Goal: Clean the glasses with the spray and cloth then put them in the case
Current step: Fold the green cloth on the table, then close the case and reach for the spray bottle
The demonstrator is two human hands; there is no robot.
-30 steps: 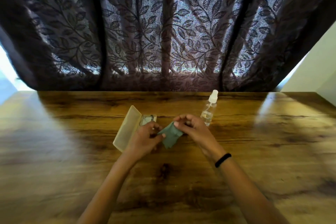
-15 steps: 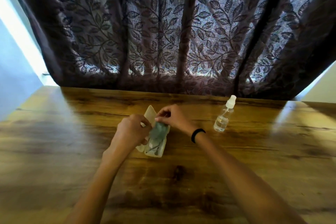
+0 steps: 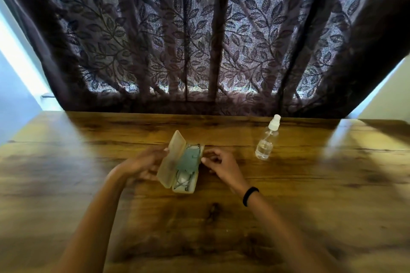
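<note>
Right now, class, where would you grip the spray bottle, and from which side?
Probably grip the spray bottle round its clear body, below the white cap, coming from the near side: it stands upright, apart from the case.

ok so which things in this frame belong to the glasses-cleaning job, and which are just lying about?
Job:
- glasses, in the open case
- cloth, lying on them
- spray bottle, upright, to the right of the case
- left hand at the lid, right hand by the rim

Not job:
- table
- curtain
- black wristband
</note>
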